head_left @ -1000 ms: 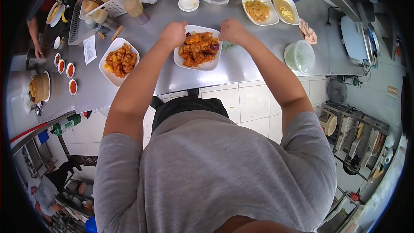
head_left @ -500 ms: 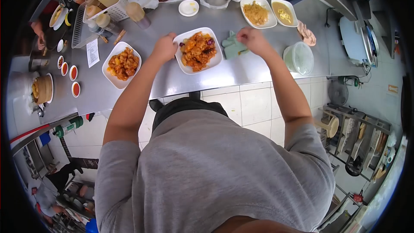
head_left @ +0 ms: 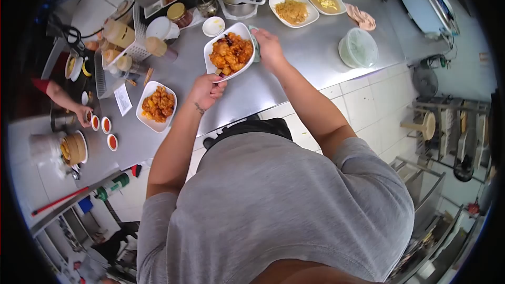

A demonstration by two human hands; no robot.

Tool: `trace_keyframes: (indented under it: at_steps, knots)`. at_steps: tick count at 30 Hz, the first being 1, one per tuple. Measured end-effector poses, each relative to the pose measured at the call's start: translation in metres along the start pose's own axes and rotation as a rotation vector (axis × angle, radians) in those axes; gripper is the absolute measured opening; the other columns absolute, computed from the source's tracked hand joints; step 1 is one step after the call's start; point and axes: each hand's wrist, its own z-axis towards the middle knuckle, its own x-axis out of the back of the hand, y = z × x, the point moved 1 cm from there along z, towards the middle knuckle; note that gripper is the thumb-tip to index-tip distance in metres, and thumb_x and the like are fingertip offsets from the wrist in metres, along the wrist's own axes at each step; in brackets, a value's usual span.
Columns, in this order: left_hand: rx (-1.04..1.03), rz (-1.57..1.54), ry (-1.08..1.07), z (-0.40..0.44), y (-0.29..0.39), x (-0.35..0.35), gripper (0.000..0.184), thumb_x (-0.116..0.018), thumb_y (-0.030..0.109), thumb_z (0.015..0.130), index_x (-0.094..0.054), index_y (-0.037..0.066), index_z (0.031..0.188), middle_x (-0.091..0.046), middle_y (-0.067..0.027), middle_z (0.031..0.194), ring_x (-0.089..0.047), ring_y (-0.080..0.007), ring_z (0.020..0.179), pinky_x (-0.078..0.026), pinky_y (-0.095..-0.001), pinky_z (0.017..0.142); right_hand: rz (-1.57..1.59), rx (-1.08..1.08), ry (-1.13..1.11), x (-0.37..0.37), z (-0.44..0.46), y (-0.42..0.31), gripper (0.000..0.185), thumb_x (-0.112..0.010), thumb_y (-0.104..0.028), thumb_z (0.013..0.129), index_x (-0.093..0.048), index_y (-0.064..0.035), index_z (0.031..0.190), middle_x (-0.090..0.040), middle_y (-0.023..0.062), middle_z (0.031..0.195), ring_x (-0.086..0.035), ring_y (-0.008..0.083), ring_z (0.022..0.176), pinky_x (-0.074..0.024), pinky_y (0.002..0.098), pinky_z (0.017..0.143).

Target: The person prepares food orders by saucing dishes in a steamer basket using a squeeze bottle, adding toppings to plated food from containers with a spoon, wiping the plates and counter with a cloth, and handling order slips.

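My left hand (head_left: 208, 92) grips the lower edge of a square white dish (head_left: 240, 72), which appears tilted and lifted off the counter. Glossy orange-sauced fried pieces (head_left: 230, 53) with purple bits fill it. At the dish's right side, my right hand (head_left: 269, 50) presses a green cloth (head_left: 256, 56) against the rim, its fingertips partly hidden. A second white dish (head_left: 141, 111) of similar sauced pieces (head_left: 158, 104) stands on the counter to the left of my left forearm.
Behind stand a noodle dish (head_left: 292, 11), a soup dish (head_left: 325, 1) and a utensil bowl (head_left: 235, 8). A plastic tub (head_left: 358, 47) is to the right. Leftward are a bottle basket (head_left: 138, 34), a receipt (head_left: 122, 99), red sauce cups (head_left: 107, 125) and another person's hand (head_left: 84, 115).
The dish has been raised and tilted, with my left hand now under its near edge. My right hand has brought the cloth to its rim. Another person's hand has reached the sauce cups.
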Motion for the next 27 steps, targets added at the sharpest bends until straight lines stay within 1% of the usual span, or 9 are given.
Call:
trace_keyframes:
  at_steps: [2,7,10,13,14,16,19,22,27]
  knots:
    - [-0.042,-0.091,0.083,-0.007,-0.007,-0.014,0.007,-0.039,0.006,0.083,-0.042,0.002,0.089,-0.046,-0.0051,0.064,-0.030,-0.0066,0.043,-0.024,-0.0188,0.035,-0.251,0.222,0.052,-0.005,-0.019,0.008,0.032,-0.052,-0.022,0.091,-0.057,0.0041,0.109,-0.062,0.0169,0.100,-0.059,0.0234,0.093,-0.0451,0.0310,0.079]
    - [-0.244,-0.046,0.262,-0.018,-0.020,-0.030,0.006,-0.040,0.005,0.085,-0.043,0.003,0.090,-0.046,-0.0054,0.065,-0.031,-0.0072,0.044,-0.023,-0.0202,0.036,-0.547,0.717,0.211,-0.023,-0.096,0.021,0.028,-0.054,-0.019,0.089,-0.060,0.0004,0.108,-0.059,0.0206,0.108,-0.058,0.0348,0.094,-0.0455,0.0357,0.084]
    - [-0.326,-0.101,0.229,-0.025,-0.013,-0.023,0.007,-0.041,0.006,0.085,-0.043,0.003,0.091,-0.047,-0.0057,0.065,-0.032,-0.0073,0.044,-0.023,-0.0197,0.037,-0.500,0.622,-0.105,-0.017,-0.107,0.008,0.032,-0.059,-0.024,0.085,-0.061,-0.0067,0.112,-0.056,0.0188,0.116,-0.054,0.0333,0.103,-0.0414,0.0403,0.090]
    - [-0.321,-0.143,0.258,-0.035,-0.010,-0.002,0.008,-0.042,0.007,0.085,-0.043,0.004,0.092,-0.048,-0.0053,0.065,-0.031,-0.0070,0.044,-0.023,-0.0194,0.037,-1.233,0.845,-0.063,-0.007,-0.066,-0.015,0.037,-0.064,-0.030,0.081,-0.063,-0.0128,0.113,-0.055,0.0165,0.118,-0.047,0.0300,0.113,-0.0357,0.0435,0.096]
    - [-0.334,-0.165,0.267,-0.037,-0.011,0.005,0.007,-0.043,0.007,0.084,-0.043,0.004,0.091,-0.048,-0.0051,0.065,-0.031,-0.0066,0.043,-0.023,-0.0195,0.036,-1.228,0.760,-0.101,-0.006,-0.043,-0.022,0.041,-0.066,-0.035,0.077,-0.064,-0.0150,0.112,-0.054,0.0144,0.121,-0.040,0.0275,0.121,-0.0306,0.0457,0.099]
    - [-0.406,-0.120,0.304,-0.048,-0.012,0.004,0.008,-0.043,0.006,0.083,-0.042,0.005,0.091,-0.048,-0.0051,0.065,-0.031,-0.0067,0.043,-0.022,-0.0198,0.035,-1.188,0.797,-0.100,-0.024,-0.012,-0.067,0.037,-0.067,-0.032,0.077,-0.065,-0.0138,0.109,-0.059,0.0139,0.115,-0.049,0.0295,0.112,-0.0375,0.0428,0.094]
    - [-0.462,-0.095,0.420,-0.057,-0.017,0.002,0.014,-0.045,0.006,0.082,-0.039,0.008,0.094,-0.048,-0.0049,0.063,-0.032,-0.0066,0.042,-0.021,-0.0204,0.034,-1.098,0.594,-0.122,-0.072,0.058,-0.118,0.034,-0.066,-0.031,0.077,-0.066,-0.0084,0.102,-0.065,0.0160,0.100,-0.061,0.0341,0.091,-0.0473,0.0378,0.080]
    - [-0.474,-0.083,0.443,-0.057,-0.026,0.007,0.021,-0.044,0.006,0.083,-0.038,0.009,0.102,-0.049,-0.0045,0.064,-0.038,-0.0072,0.044,-0.024,-0.0214,0.035,-1.351,1.576,-0.064,-0.101,0.169,-0.125,0.026,-0.059,-0.029,0.083,-0.067,-0.0091,0.099,-0.066,0.0139,0.090,-0.062,0.0285,0.089,-0.0464,0.0358,0.079]
    - [-0.491,-0.084,0.518,-0.070,-0.029,0.005,0.037,-0.044,0.006,0.085,-0.036,0.006,0.121,-0.053,-0.0051,0.074,-0.045,-0.0088,0.053,-0.033,-0.0213,0.042,-1.586,1.302,-0.154,-0.144,0.226,-0.129,0.024,-0.060,-0.027,0.082,-0.067,-0.0089,0.097,-0.066,0.0132,0.088,-0.061,0.0270,0.087,-0.0463,0.0348,0.078]
